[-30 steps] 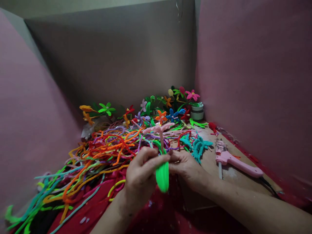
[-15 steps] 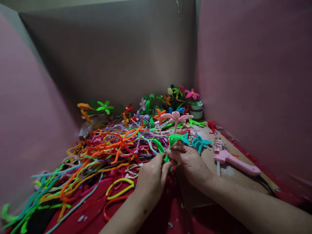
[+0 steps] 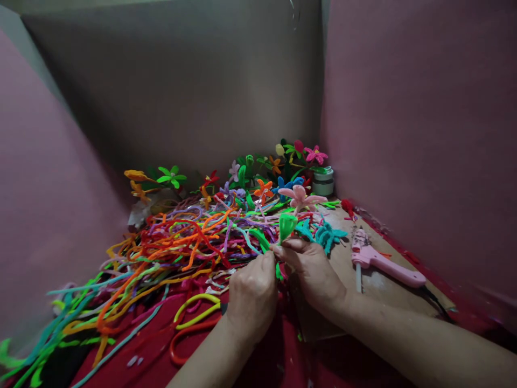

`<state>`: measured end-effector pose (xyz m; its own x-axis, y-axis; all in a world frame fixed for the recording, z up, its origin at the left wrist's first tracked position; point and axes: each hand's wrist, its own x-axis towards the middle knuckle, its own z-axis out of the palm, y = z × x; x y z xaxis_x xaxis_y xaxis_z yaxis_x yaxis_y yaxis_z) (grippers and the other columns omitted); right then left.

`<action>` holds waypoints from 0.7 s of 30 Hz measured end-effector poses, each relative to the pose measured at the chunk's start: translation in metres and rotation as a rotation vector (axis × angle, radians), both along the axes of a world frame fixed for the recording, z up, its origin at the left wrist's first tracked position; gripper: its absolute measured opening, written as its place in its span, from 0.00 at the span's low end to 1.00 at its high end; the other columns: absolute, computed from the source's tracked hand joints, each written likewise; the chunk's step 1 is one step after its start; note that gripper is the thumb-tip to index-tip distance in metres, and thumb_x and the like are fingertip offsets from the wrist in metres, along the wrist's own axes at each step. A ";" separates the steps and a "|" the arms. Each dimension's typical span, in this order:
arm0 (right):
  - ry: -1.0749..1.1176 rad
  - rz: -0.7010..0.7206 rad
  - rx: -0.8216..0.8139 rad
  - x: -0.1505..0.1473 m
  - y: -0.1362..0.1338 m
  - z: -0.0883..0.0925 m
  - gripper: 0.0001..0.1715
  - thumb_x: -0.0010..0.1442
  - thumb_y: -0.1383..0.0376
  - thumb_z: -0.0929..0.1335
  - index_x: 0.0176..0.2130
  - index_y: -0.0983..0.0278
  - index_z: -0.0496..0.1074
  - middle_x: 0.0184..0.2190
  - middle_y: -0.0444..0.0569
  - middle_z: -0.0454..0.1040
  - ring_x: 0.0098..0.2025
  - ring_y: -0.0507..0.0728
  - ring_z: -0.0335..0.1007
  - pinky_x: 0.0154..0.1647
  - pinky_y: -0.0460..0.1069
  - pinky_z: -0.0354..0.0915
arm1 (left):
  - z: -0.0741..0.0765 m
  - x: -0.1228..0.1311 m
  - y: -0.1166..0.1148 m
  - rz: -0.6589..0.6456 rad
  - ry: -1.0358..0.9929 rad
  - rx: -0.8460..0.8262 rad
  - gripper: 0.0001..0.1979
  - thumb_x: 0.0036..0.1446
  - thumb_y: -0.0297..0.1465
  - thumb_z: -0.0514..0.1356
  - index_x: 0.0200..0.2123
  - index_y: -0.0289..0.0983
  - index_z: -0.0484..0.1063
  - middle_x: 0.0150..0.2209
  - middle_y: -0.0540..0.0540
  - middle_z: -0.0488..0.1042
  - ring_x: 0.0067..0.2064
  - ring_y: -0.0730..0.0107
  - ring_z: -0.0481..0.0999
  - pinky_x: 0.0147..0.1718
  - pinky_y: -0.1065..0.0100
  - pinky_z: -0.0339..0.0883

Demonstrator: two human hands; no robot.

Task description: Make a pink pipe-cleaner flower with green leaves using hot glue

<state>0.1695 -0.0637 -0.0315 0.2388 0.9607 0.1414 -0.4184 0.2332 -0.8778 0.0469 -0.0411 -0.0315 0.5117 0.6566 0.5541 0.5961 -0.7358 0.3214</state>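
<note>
Both my hands meet at the middle of the view, pinching the stem of a pipe-cleaner flower. My left hand [image 3: 252, 293] has its fingers closed on the lower stem. My right hand [image 3: 313, 272] pinches the stem just under a bright green leaf [image 3: 286, 225]. The flower's pale pink petals [image 3: 301, 196] stand above and beyond my fingers. The stem between my fingertips is mostly hidden.
A big tangle of coloured pipe cleaners [image 3: 177, 242] covers the red cloth [image 3: 161, 350] to the left. Finished flowers [image 3: 278, 164] and a small white jar [image 3: 324, 182] stand at the back. A pink glue gun [image 3: 383, 264] lies on a board to the right. Teal leaf shapes [image 3: 329, 236] lie beside my right hand. Cardboard walls enclose the space.
The flower has gone from upright close to me, with the green leaf hanging down, to tilted away with the leaf up. Both hands moved forward and lower.
</note>
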 end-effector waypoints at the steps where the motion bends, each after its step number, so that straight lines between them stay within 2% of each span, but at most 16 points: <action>1: -0.036 0.005 0.016 0.000 0.000 0.000 0.12 0.46 0.64 0.72 0.18 0.66 0.69 0.19 0.39 0.59 0.25 0.48 0.52 0.29 0.46 0.53 | 0.001 0.000 0.001 -0.006 -0.033 -0.075 0.10 0.55 0.25 0.50 0.31 0.36 0.71 0.23 0.47 0.69 0.25 0.70 0.66 0.25 0.71 0.53; 4: -0.121 0.024 0.036 0.000 -0.001 0.003 0.09 0.48 0.62 0.70 0.22 0.65 0.72 0.22 0.41 0.63 0.27 0.49 0.56 0.31 0.46 0.55 | 0.006 0.001 0.004 -0.052 -0.266 -0.445 0.09 0.55 0.31 0.52 0.30 0.36 0.70 0.20 0.52 0.63 0.21 0.76 0.60 0.23 0.73 0.52; 8: -0.192 0.059 0.059 0.000 0.000 0.005 0.08 0.48 0.61 0.70 0.26 0.64 0.75 0.26 0.44 0.68 0.31 0.52 0.62 0.35 0.49 0.59 | 0.017 0.001 0.005 -0.157 -0.615 -1.048 0.11 0.51 0.37 0.57 0.25 0.35 0.66 0.15 0.58 0.51 0.16 0.83 0.47 0.15 0.76 0.42; 10: -0.232 0.077 0.067 0.001 0.000 0.005 0.07 0.49 0.62 0.69 0.26 0.64 0.74 0.26 0.44 0.68 0.32 0.53 0.62 0.36 0.49 0.59 | 0.021 -0.001 0.005 -0.194 -0.680 -1.222 0.12 0.50 0.38 0.59 0.23 0.35 0.63 0.13 0.60 0.48 0.14 0.84 0.44 0.14 0.77 0.39; 16: -0.386 0.038 0.102 0.007 -0.001 0.005 0.09 0.50 0.63 0.69 0.22 0.64 0.69 0.23 0.41 0.61 0.31 0.51 0.56 0.35 0.47 0.56 | 0.023 -0.008 0.007 -0.330 -0.793 -1.395 0.11 0.50 0.35 0.59 0.23 0.35 0.63 0.12 0.60 0.52 0.12 0.86 0.44 0.11 0.78 0.39; 21: -0.410 0.104 0.131 0.010 0.001 0.007 0.07 0.52 0.65 0.67 0.25 0.63 0.73 0.26 0.43 0.67 0.34 0.52 0.60 0.39 0.48 0.57 | 0.023 -0.010 0.009 -0.422 -0.823 -1.485 0.08 0.53 0.33 0.58 0.26 0.35 0.65 0.12 0.59 0.53 0.11 0.87 0.43 0.10 0.80 0.42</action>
